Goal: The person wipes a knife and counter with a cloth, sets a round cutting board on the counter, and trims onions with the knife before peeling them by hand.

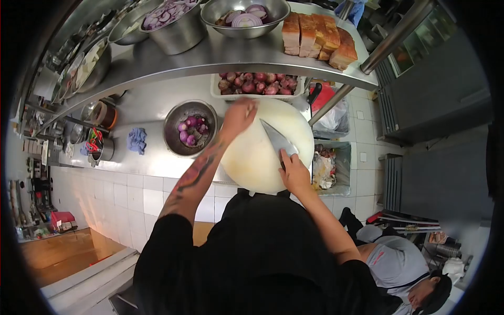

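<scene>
My right hand [295,170] grips a kitchen knife [277,140], whose broad blade lies over the round white cutting board [241,163] and points up and to the left. Over the board's upper left edge is my left hand [242,114], smeared by motion, so its fingers and anything in them cannot be made out. Just beyond it, a white crate [216,93] holds red onions [261,84] in their skins. To the left of the board, peeled purple onions [192,130] lie in a steel bowl [173,137].
Above the counter, a steel shelf [236,59] carries a pot of sliced onions [168,14], a bowl of onion rings [247,20] and blocks of pork belly [315,35]. A blue cloth [137,140] lies at left. Lined bins [336,168] stand at right; another person [399,262] is at lower right.
</scene>
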Action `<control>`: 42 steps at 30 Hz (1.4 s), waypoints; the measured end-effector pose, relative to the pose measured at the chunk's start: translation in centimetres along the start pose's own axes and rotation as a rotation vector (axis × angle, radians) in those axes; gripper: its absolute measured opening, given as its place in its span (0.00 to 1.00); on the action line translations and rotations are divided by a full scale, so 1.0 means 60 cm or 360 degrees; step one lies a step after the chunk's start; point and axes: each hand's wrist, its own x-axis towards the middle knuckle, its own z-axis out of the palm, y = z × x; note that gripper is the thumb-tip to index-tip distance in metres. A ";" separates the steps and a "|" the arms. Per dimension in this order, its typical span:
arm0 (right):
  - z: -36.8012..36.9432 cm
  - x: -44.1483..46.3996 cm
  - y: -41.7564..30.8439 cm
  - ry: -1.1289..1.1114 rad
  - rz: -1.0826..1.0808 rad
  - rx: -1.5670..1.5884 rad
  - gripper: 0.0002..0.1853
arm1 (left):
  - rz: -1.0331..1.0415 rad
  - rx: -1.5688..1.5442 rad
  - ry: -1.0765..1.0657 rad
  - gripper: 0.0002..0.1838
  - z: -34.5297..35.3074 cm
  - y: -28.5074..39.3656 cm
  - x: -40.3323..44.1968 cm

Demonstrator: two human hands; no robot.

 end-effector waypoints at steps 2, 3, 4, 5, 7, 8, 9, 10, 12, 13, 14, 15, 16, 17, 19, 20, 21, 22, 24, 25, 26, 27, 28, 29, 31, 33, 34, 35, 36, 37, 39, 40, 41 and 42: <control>0.010 0.008 0.014 -0.0135 0.0210 0.0015 0.38 | 0.0064 0.0131 0.0117 0.11 0.041 -0.046 0.114; 0.011 0.007 0.019 -0.0129 0.0220 0.0007 0.38 | 0.0060 0.0360 0.0093 0.13 0.067 -0.076 0.156; 0.011 0.001 0.022 0.0043 0.0210 0.0215 0.36 | 0.0069 0.0348 0.0093 0.13 0.086 -0.091 0.178; 0.010 -0.005 0.024 0.0219 0.0196 0.0421 0.34 | 0.0154 0.0585 0.0042 0.14 0.104 -0.104 0.196; -0.036 -0.026 0.004 0.0093 0.0454 0.0674 0.30 | 0.0419 0.0970 0.0197 0.17 0.140 -0.136 0.208; -0.052 -0.041 -0.003 -0.0038 0.0706 0.0940 0.27 | 0.0431 0.0954 0.0191 0.17 0.155 -0.156 0.210; -0.049 -0.059 0.000 0.0094 0.0696 0.1016 0.22 | 0.0496 0.1119 0.0140 0.18 0.164 -0.171 0.214; -0.040 -0.072 0.007 0.0117 0.0717 0.1020 0.22 | 0.0571 0.1283 0.0087 0.19 0.165 -0.176 0.219; -0.018 -0.099 0.019 0.0223 0.0787 0.1190 0.20 | 0.0418 0.1013 0.0090 0.18 0.155 -0.186 0.216; -0.032 -0.102 0.007 0.0170 0.0887 0.1229 0.19 | 0.0229 0.0765 0.0105 0.17 0.146 -0.178 0.210; -0.025 -0.108 0.013 0.0177 0.0894 0.1233 0.19 | 0.0237 0.0762 0.0099 0.17 0.136 -0.168 0.207; -0.013 -0.112 0.022 0.0218 0.0893 0.1323 0.18 | -0.0099 -0.0006 0.0087 0.15 0.112 -0.142 0.200; -0.005 -0.117 0.027 0.0255 0.0892 0.1421 0.18 | -0.0436 -0.0766 0.0065 0.15 0.090 -0.113 0.185; -0.017 -0.121 0.024 0.0259 0.0891 0.1444 0.18 | -0.0700 -0.1279 0.0095 0.15 0.079 -0.072 0.152; -0.056 -0.127 0.022 0.0663 0.0650 0.1192 0.17 | -0.0946 -0.2056 -0.0092 0.20 0.070 0.001 0.066; -0.068 -0.131 0.046 0.0687 0.0618 0.1110 0.15 | -0.0930 -0.2323 -0.0308 0.24 0.070 0.033 0.018; -0.088 -0.125 0.070 0.0637 0.0621 0.0984 0.15 | -0.1102 -0.2350 -0.0319 0.24 0.066 0.095 -0.019; -0.109 -0.122 0.087 0.0590 0.0633 0.0862 0.14 | -0.1282 -0.2370 -0.0342 0.24 0.068 0.158 -0.055; -0.153 -0.124 0.110 0.0611 0.0565 0.0755 0.15 | -0.1398 -0.2412 -0.0464 0.27 0.099 0.218 -0.116; -0.174 -0.128 0.121 0.0617 0.0468 0.0629 0.16 | -0.1380 -0.2495 -0.0501 0.25 0.111 0.249 -0.133; -0.192 -0.136 0.126 0.0621 0.0492 0.0626 0.16 | -0.1393 -0.2499 -0.0523 0.25 0.125 0.275 -0.139; -0.207 -0.143 0.126 0.0652 0.0377 0.0585 0.17 | -0.1317 -0.2399 -0.0509 0.25 0.137 0.302 -0.146; -0.216 -0.149 0.126 0.0679 0.0252 0.0544 0.18 | -0.1237 -0.2298 -0.0486 0.25 0.146 0.322 -0.149; -0.221 -0.154 0.129 0.0698 0.0196 0.0541 0.20 | -0.1219 -0.2279 -0.0502 0.24 0.153 0.334 -0.149; -0.220 -0.166 0.141 0.0679 0.0162 0.0528 0.20 | -0.1233 -0.2267 -0.0489 0.23 0.166 0.351 -0.152; -0.221 -0.176 0.144 0.0670 0.0136 0.0511 0.21 | -0.1261 -0.2267 -0.0498 0.21 0.168 0.371 -0.151; -0.225 -0.181 0.144 0.0653 0.0108 0.0473 0.21 | -0.1262 -0.2272 -0.0513 0.21 0.170 0.374 -0.156; -0.228 -0.186 0.143 0.0643 0.0084 0.0428 0.22 | -0.1330 -0.2237 -0.0488 0.21 0.174 0.375 -0.161; -0.229 -0.189 0.143 0.0666 0.0100 0.0411 0.22 | -0.1388 -0.2202 -0.0470 0.21 0.178 0.377 -0.160; -0.227 -0.193 0.140 0.0657 0.0107 0.0393 0.23 | -0.1397 -0.2195 -0.0499 0.21 0.175 0.382 -0.160; -0.228 -0.197 0.135 0.0651 0.0120 0.0363 0.23 | -0.1363 -0.2178 -0.0524 0.20 0.179 0.378 -0.167; -0.226 -0.201 0.132 0.0651 0.0106 0.0339 0.23 | -0.1350 -0.2147 -0.0521 0.20 0.180 0.376 -0.174; -0.222 -0.206 0.129 0.0646 0.0095 0.0322 0.24 | -0.1369 -0.2149 -0.0531 0.20 0.182 0.373 -0.177; -0.218 -0.212 0.126 0.0638 0.0117 0.0330 0.24 | -0.1350 -0.2154 -0.0561 0.20 0.184 0.370 -0.177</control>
